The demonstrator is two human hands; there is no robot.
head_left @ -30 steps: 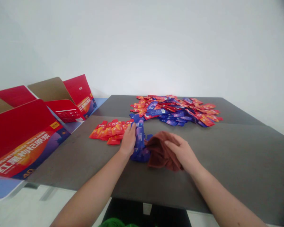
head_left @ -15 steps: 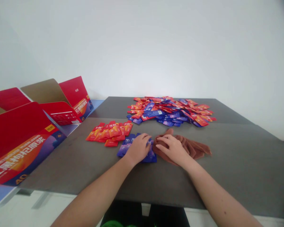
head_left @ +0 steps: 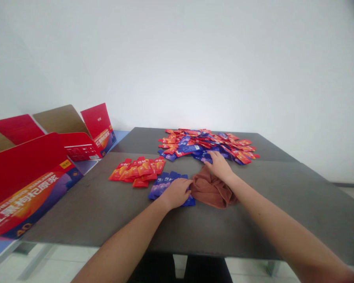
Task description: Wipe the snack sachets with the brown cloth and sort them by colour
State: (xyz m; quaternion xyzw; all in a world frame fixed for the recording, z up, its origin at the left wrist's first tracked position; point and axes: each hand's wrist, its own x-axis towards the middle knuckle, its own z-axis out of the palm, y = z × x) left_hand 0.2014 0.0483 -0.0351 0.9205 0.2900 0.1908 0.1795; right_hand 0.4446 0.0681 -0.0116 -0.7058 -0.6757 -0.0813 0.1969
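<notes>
Flat blue sachets (head_left: 160, 184) lie overlapping in a row near the middle of the table. My left hand (head_left: 177, 192) is over their right end, its fingers bent and closed round the edge there; the fingertips are partly hidden. Just right of it lies a crumpled brown cloth (head_left: 212, 191). My right hand (head_left: 220, 166) reaches past the cloth to the front of a mixed pile of red and blue sachets (head_left: 191, 148). Its fingers are stretched out and apart, touching blue sachets at the pile's near edge.
A group of red-orange sachets (head_left: 140, 169) lies left of the blue row. Open red cartons (head_left: 32, 188) with raised flaps stand at the left on a lower blue surface (head_left: 122, 135). The grey table (head_left: 283, 204) has its far edge near a white wall.
My right hand has left the brown cloth and moved forward to the pile. The cloth looks more bunched. My left hand stays on the blue sachets, fingers lower. The view has tilted slightly.
</notes>
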